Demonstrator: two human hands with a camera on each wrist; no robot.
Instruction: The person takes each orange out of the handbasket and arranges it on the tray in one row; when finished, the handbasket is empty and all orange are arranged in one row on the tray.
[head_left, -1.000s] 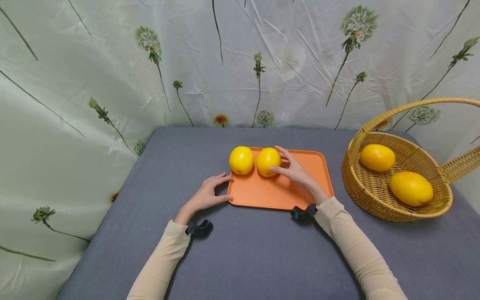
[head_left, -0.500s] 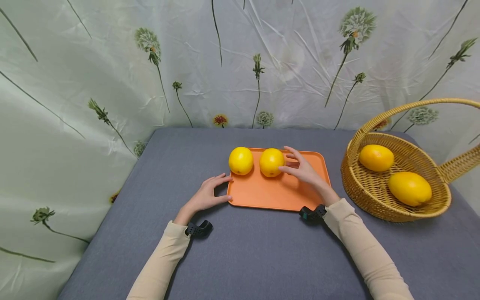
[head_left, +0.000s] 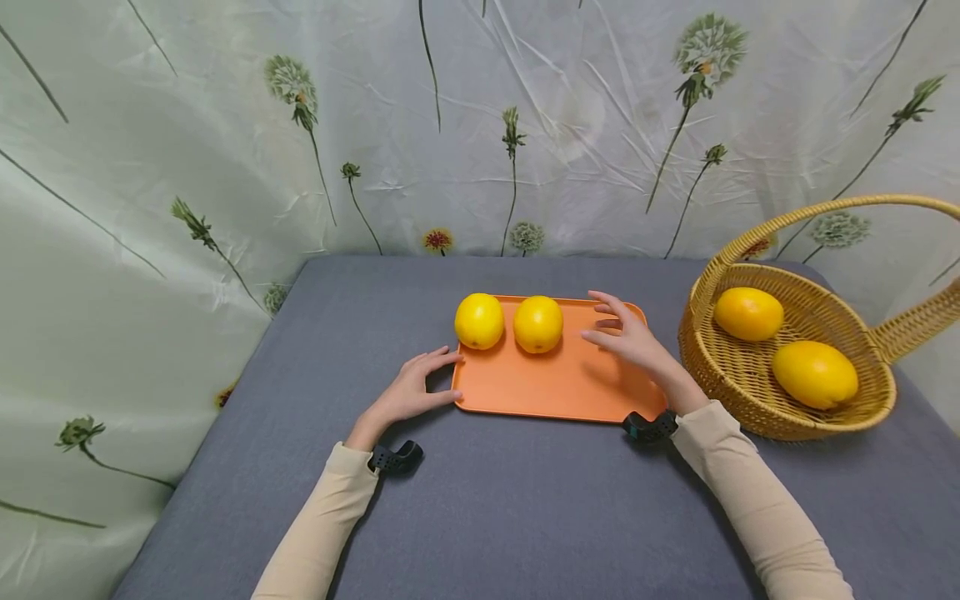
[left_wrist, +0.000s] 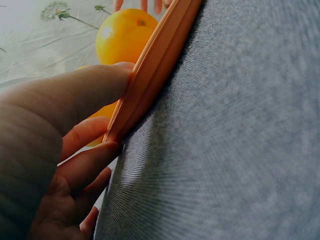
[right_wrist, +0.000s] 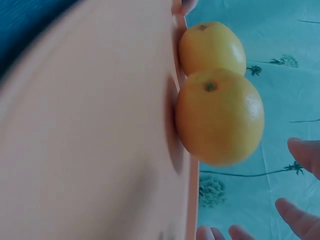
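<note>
Two round yellow-orange oranges stand side by side along the back of the orange tray. The left orange sits at the tray's back left corner, and the other orange is just right of it, with a small gap between them. My right hand hovers over the tray's right part, fingers spread and holding nothing, apart from the nearer orange. My left hand touches the tray's left edge with thumb and fingertips spread apart; in the left wrist view the thumb lies against the rim.
A wicker basket with a tall handle stands right of the tray. Inside it lie two oblong yellow-orange fruits. The grey cloth-covered table ends at a flower-printed curtain behind and on the left.
My right hand has let go of the right-hand orange and moved right, away from it. That orange stays on the tray. The left hand has kept its place on the tray's edge.
</note>
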